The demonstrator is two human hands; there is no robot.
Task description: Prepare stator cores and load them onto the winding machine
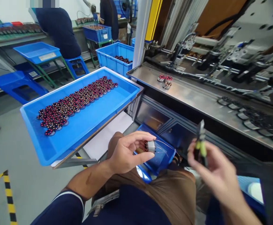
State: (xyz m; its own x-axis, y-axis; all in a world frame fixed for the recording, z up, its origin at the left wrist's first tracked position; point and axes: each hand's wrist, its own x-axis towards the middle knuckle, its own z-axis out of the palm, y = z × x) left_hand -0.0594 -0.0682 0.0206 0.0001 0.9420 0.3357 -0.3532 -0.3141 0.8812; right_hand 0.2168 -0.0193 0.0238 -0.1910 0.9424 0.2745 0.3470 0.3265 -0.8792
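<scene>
My left hand (129, 151) pinches a motor stator (151, 146), a short metal ring with dark and copper windings on one side. Thin copper wires trail from it to the right. Out to the right, my right hand (212, 165) is wrapped round cutting pliers (201, 140) with green and black handles, their jaws pointing up. The pliers are apart from the stator and somewhat blurred. Below the hands, between my knees, lies a blue bin (161, 157).
A blue tray (108, 103) at the left holds many stators in rows. On the machine's metal ledge (190, 97) sit a few red-topped stators (165, 78) and a row of dark ones (249, 117). Two people (57, 31) work behind, near blue crates (114, 51) and a stool (21, 82).
</scene>
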